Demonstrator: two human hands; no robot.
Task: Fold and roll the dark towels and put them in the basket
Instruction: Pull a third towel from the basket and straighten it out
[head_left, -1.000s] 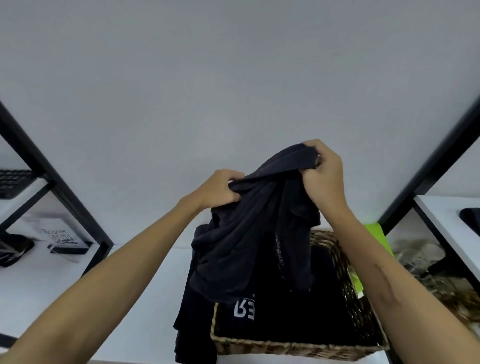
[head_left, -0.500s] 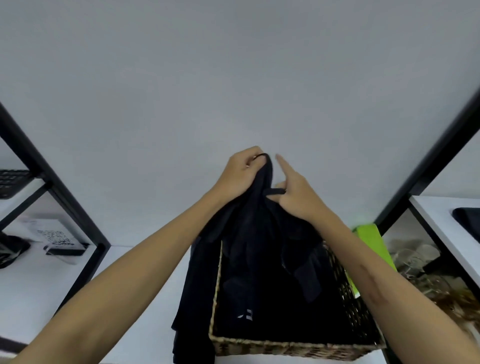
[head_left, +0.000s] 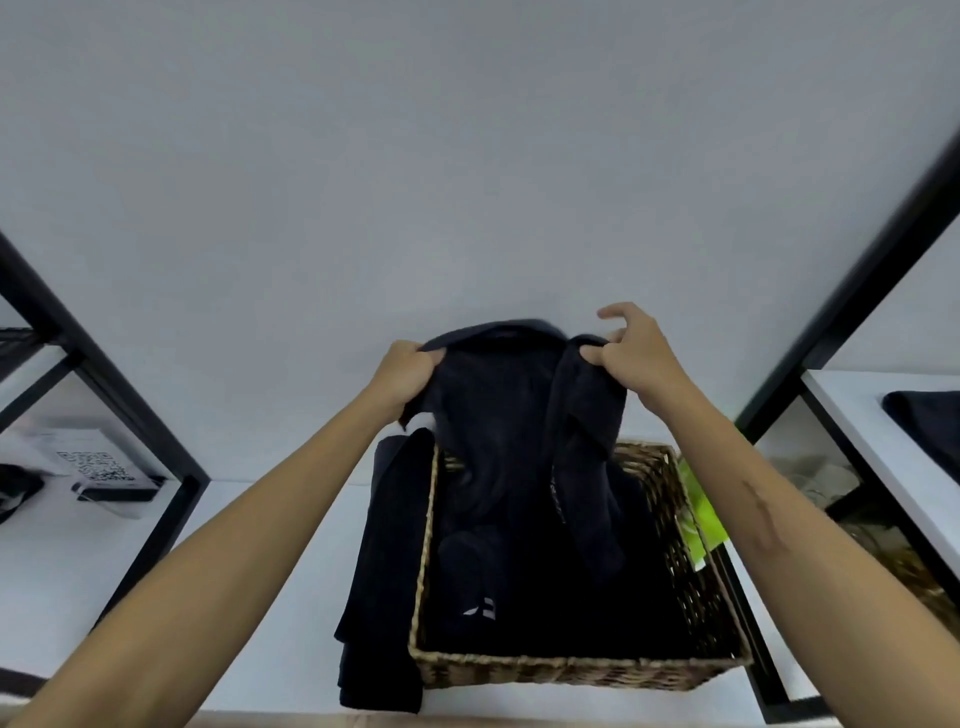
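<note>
Dark towel (head_left: 519, 415) in both hands, apparently.

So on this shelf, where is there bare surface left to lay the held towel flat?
Bare white shelf lies left of the basket, between the dark cloth hanging over its left rim and the black frame post. Right of the basket is crowded by a green item. The basket holds dark fabric; both hands grip the towel above it.

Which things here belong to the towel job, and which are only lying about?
Belong to the job:
- dark towel, held up by left hand and right hand
- wicker basket
- dark cloth hanging beside the basket

Only lying about:
- green item
- QR-code card
- black shelf frame
</note>
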